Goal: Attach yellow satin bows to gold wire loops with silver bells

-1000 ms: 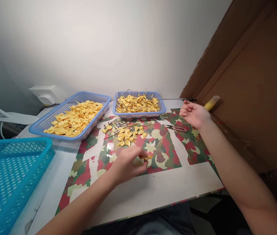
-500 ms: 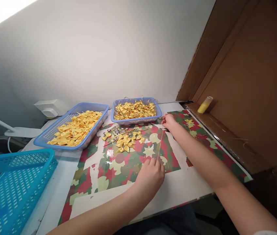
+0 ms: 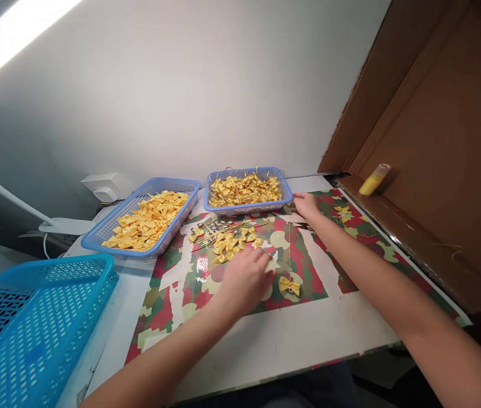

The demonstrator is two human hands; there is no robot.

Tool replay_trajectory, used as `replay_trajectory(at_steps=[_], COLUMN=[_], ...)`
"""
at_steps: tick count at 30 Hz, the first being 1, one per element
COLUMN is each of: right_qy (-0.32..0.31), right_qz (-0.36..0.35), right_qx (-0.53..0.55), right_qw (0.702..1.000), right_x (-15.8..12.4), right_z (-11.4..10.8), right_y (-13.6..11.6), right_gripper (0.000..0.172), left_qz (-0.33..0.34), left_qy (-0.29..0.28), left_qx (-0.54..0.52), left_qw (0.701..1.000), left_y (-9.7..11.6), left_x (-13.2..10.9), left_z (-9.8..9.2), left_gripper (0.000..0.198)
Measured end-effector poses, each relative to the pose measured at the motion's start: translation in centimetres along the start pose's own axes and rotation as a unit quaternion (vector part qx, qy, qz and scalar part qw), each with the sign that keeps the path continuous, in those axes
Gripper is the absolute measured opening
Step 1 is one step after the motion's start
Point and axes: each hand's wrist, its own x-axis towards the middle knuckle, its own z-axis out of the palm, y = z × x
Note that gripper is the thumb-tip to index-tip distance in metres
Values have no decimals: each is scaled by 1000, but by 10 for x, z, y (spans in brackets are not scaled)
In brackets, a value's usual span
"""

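My left hand (image 3: 247,280) is over the patterned sheet, at the near edge of a loose pile of yellow ribbon bows (image 3: 227,245); its fingers are loosely bent and apart, with nothing visible in them. My right hand (image 3: 306,205) is beside the right corner of the small blue basket (image 3: 249,209), fingers closed together; what they hold, if anything, is hidden. A single yellow bow (image 3: 289,286) with a small shiny piece at its middle lies right of my left hand. From it a thin cord (image 3: 290,249) runs up towards my right hand.
A larger blue basket (image 3: 138,253) of yellow bows stands at the left, with a turquoise basket (image 3: 53,317) nearer me. Metal bells and gold ties lie behind the loose bows. A yellow bottle (image 3: 374,180) stands by the cardboard wall (image 3: 427,141) at the right.
My left hand has let go of the cord end and moved left towards the pile, uncovering the single bow. My right hand stays near the small basket. The camera view has shifted slightly.
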Motion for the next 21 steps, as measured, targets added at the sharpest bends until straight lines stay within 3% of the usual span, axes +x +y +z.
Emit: replay_trajectory(at_steps=[2, 4, 6, 9, 12, 15, 21], right_qy=[35, 47, -2, -137, -233, -297, -311], right_qz=[-75, -160, -241, -325, -357, -366, -360], right_qx=[-49, -82, -114, -172, -231, -288, -382], right_qw=[995, 983, 964, 920, 875, 834, 792], right_x=[-11, -29, -51, -83, -107, -124, -140], right_z=[-9, -13, -10, 4, 21, 35, 58], right_y=[-4, -9, -14, -15, -13, -11, -13], right_gripper=[22, 24, 18, 8, 7, 6, 11], left_qz=[-52, -49, -13, 3, -43, -77, -78], left_qy=[26, 32, 24, 28, 74, 81, 74], left_qx=[40, 48, 28, -1, -7, -8, -17], left_qw=[998, 997, 999, 1000, 996, 994, 994], left_y=[-29, -53, -67, -73, -72, -74, -81], left_x=[4, 6, 5, -1, -6, -10, -11], left_z=[-3, -1, 4, 10, 8, 3, 6], left_gripper=[17, 21, 27, 27, 24, 20, 18])
